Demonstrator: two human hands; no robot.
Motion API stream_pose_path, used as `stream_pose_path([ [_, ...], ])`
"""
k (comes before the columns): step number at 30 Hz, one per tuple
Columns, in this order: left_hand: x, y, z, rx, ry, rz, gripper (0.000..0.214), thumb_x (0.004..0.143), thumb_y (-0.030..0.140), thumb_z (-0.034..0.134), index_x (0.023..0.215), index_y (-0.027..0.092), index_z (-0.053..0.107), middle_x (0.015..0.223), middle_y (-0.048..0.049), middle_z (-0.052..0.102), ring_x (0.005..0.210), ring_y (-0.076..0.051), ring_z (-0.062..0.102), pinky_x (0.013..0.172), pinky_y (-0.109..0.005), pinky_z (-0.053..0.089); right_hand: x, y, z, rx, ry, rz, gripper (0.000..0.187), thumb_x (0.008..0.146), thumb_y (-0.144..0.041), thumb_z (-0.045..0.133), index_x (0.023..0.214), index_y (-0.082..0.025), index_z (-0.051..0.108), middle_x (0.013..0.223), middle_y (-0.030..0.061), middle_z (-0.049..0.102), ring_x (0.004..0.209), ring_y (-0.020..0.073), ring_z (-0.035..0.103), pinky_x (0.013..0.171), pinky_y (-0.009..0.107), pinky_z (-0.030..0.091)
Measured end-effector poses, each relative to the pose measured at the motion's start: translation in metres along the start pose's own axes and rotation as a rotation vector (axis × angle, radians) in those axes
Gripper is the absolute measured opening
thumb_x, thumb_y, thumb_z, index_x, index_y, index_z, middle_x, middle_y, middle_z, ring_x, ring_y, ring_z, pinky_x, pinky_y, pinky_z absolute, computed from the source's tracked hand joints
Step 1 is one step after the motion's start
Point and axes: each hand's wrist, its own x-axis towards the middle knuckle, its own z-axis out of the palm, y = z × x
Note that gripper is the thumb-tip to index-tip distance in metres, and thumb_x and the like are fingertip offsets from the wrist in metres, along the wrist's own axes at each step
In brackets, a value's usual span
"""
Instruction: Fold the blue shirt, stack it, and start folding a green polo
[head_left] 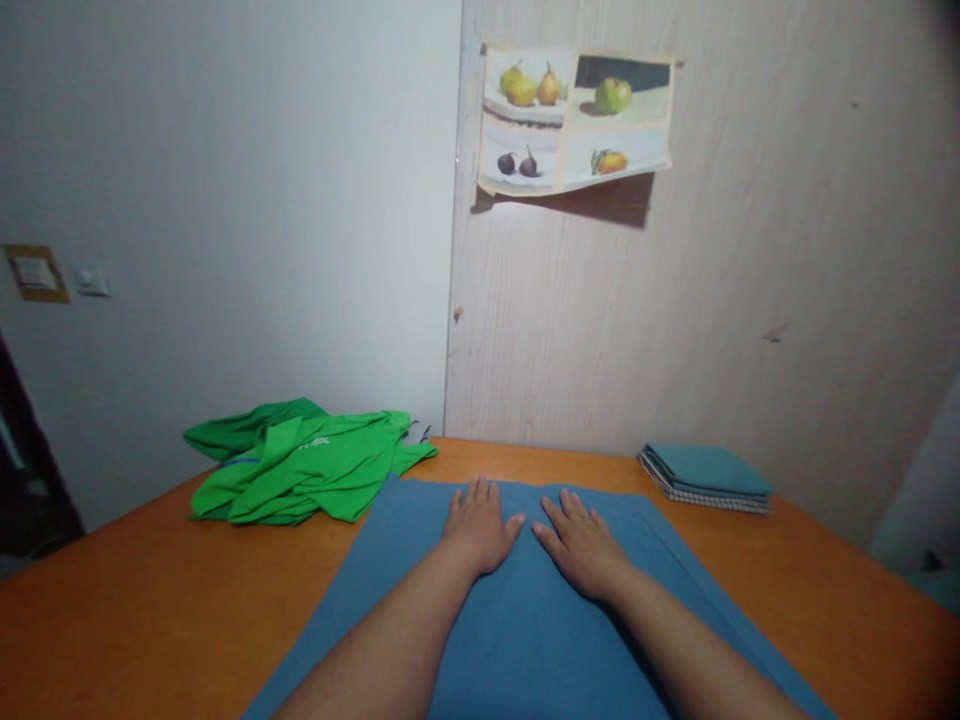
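A large blue cloth (pixel 525 650) lies spread out on the orange table, running from near its far side down past the bottom of the view. My left hand (pixel 480 530) rests palm down on the cloth near its far edge, thumb held out to the right. Beside it, a short gap to the right, my right hand (pixel 581 545) also presses flat on the cloth with its fingers apart. Neither hand grips anything. A crease runs along the cloth's right side, and the near edge is out of view.
Crumpled bright green clothing (pixel 315 465) lies at the table's far left. At the far right sits a neat stack of folded cloths (pixel 705 475), blue-green on top and checked below. The wooden table (pixel 150 600) meets a wall behind, where a fruit picture sheet (pixel 570 120) hangs.
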Motion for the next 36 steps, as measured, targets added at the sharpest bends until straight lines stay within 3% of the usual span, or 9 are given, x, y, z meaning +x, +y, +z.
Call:
stream_pose_path([
  [11, -0.003, -0.001, -0.001, -0.026, -0.024, -0.048, 0.102, 0.085, 0.079, 0.014, 0.157, 0.008, 0.022, 0.164, -0.0160, 0.014, 0.153, -0.034, 0.007, 0.120, -0.059, 0.010, 0.009, 0.006, 0.008, -0.022, 0.034, 0.097, 0.083, 0.091, -0.076, 0.022, 0.157, -0.026, 0.027, 0.166, 0.0138, 0.015, 0.152, 0.0316, 0.009, 0.120, 0.052, 0.013],
  [21, -0.005, -0.001, -0.005, -0.070, -0.037, -0.089, 0.114, 0.075, 0.091, 0.017, 0.159, 0.014, 0.019, 0.165, -0.0132, 0.012, 0.152, -0.038, 0.007, 0.118, -0.065, 0.003, 0.009, 0.014, 0.016, -0.057, 0.092, 0.084, 0.077, 0.093, -0.071, 0.025, 0.156, -0.026, 0.030, 0.164, 0.0151, 0.020, 0.151, 0.0324, 0.016, 0.118, 0.055, 0.017],
  [36, -0.005, -0.002, -0.007, -0.099, -0.037, -0.107, 0.115, 0.072, 0.092, 0.026, 0.159, 0.016, 0.021, 0.165, -0.0132, 0.012, 0.151, -0.041, 0.005, 0.115, -0.070, -0.001, 0.014, 0.025, 0.022, -0.097, 0.103, 0.093, 0.079, 0.092, -0.074, 0.023, 0.157, -0.029, 0.028, 0.164, 0.0157, 0.019, 0.150, 0.0329, 0.020, 0.116, 0.059, 0.020],
])
